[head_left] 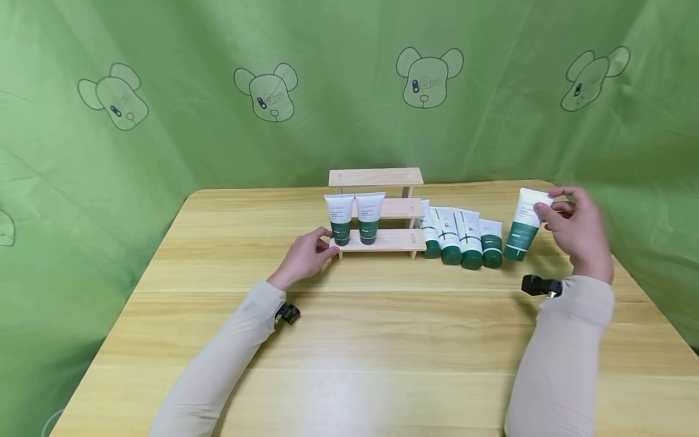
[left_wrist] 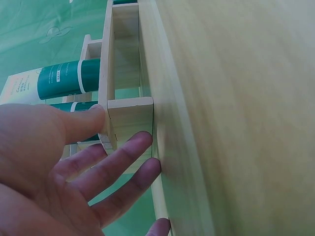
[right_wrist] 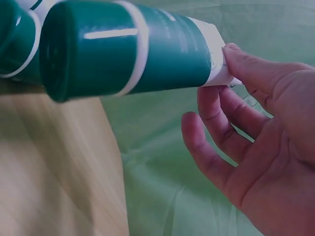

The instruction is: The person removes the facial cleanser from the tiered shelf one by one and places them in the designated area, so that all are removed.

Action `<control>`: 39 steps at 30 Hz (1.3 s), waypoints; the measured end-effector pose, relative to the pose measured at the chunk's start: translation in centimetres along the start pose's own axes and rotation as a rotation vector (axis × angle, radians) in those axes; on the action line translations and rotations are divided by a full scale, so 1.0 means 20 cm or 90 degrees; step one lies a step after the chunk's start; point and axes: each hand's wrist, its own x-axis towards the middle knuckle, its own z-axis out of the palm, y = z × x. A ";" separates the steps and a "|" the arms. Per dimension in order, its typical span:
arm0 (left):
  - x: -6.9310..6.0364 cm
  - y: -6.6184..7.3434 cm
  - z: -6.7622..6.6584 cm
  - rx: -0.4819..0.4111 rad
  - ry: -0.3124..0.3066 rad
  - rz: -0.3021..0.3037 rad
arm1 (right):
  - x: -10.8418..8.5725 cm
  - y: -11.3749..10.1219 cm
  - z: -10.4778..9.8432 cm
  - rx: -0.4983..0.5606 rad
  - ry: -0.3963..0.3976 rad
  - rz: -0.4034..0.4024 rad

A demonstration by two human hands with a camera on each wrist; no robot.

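A three-step wooden display stand (head_left: 377,240) stands near the back of the table. Two green-and-white squeeze tubes (head_left: 341,218) are upright, caps down, on its lowest step. My left hand (head_left: 307,256) holds the left end of that step; in the left wrist view the thumb presses the board's edge (left_wrist: 104,88), with the fingers around the end. My right hand (head_left: 583,233) pinches another squeeze tube (right_wrist: 172,51) by its white crimped end, between thumb and fingers. That tube hangs tilted, green cap downward, right of the stand.
Several similar tubes (head_left: 468,237) lean in a row right of the stand, caps toward me. The wooden table (head_left: 382,340) extends in front. A green curtain (head_left: 338,133) printed with bear heads hangs behind and at both sides.
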 end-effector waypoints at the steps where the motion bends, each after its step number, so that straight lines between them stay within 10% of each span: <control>1: 0.00 0.00 0.00 0.000 -0.001 0.001 | 0.00 0.01 0.00 -0.006 -0.007 0.007; 39: 0.01 -0.02 0.00 -0.001 -0.002 0.001 | 0.11 0.28 0.15 -0.002 -0.072 0.089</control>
